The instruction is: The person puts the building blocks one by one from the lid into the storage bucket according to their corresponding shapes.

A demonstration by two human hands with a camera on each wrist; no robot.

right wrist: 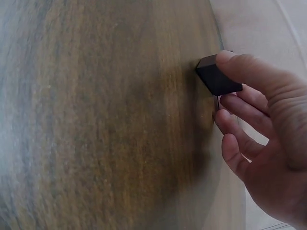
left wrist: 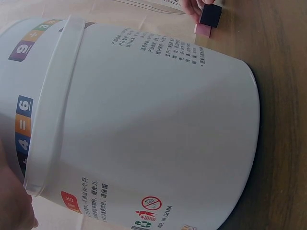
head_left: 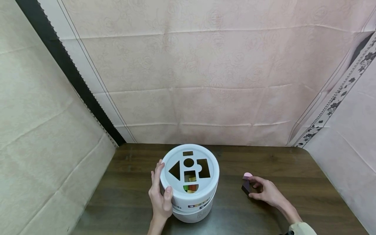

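Note:
A white bucket (head_left: 192, 209) stands upright on the table under a white lid (head_left: 176, 153) with several shaped holes. Through the holes, green, red and yellow blocks show inside. My left hand (head_left: 160, 195) holds the bucket's left side near the lid, thumb at the front and fingers along the side. To the right of the bucket, my right hand (head_left: 265, 192) pinches a black block (right wrist: 216, 79) between thumb and fingers. A small pink block (head_left: 247, 175) with a rounded top lies against the black block, near the fingertips; fingers partly hide it in the right wrist view.
The dark wooden table (head_left: 132, 195) reaches back to a pale patterned cloth wall (head_left: 205, 81). More cloth rises at the left (head_left: 58, 147) and right (head_left: 346, 147) sides. Bare wood separates the bucket from the right hand.

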